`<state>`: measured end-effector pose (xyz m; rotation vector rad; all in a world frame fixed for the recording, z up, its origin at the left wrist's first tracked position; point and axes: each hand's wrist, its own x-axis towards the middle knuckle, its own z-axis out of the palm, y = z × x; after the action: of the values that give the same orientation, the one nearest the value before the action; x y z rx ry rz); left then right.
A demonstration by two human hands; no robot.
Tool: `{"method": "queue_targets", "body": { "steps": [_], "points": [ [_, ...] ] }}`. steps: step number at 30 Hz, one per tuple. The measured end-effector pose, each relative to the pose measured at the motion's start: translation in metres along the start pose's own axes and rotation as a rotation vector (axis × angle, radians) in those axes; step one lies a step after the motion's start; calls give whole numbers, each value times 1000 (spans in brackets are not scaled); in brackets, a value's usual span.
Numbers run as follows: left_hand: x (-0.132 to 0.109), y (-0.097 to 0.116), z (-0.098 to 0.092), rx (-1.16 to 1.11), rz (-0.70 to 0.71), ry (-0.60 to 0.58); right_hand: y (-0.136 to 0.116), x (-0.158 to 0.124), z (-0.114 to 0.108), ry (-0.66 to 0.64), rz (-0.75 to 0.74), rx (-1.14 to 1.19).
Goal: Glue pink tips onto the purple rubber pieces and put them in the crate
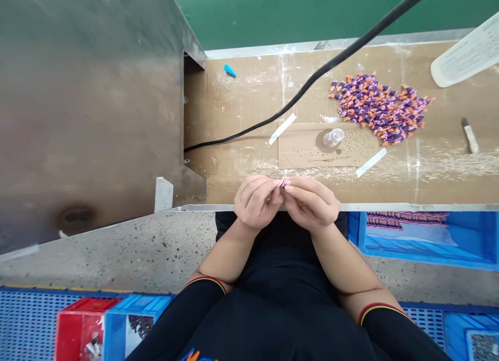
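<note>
My left hand (256,201) and my right hand (312,202) meet just above the near edge of the bench, with their fingertips pinching a small pink-and-purple piece (281,183) between them. My fingers hide most of it. Beyond my hands, a heap of small purple-and-orange pieces (380,109) lies on the cardboard bench top (241,106). A clear plastic cup (333,137) lies on its side on a perforated cardboard sheet (312,152), out of reach of my fingers' current position.
A black cable (312,85) crosses the bench above a grey metal panel (89,111). A blue cone (230,70), a small brush (471,137), and white tape strips (283,128) lie about. A blue crate (424,240) holding rows of pieces sits below right; a red box (83,327) sits near.
</note>
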<state>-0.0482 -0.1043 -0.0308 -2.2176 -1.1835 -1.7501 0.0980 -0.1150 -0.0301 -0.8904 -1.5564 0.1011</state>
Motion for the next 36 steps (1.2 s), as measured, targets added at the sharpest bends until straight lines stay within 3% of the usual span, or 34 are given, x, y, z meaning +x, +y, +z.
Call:
{"method": "queue_targets", "body": {
  "steps": [9, 25, 31, 36],
  "points": [
    [-1, 0, 5, -8, -11, 43, 2, -7, 2, 61, -30, -37],
    [0, -1, 5, -119, -74, 7, 1, -6, 3, 47, 0, 20],
    [1, -4, 4, -289, -190, -102, 2, -1, -7, -22, 108, -25],
    [-3, -4, 2, -451, -334, -99, 1, 3, -7, -59, 161, -41]
  ]
}}
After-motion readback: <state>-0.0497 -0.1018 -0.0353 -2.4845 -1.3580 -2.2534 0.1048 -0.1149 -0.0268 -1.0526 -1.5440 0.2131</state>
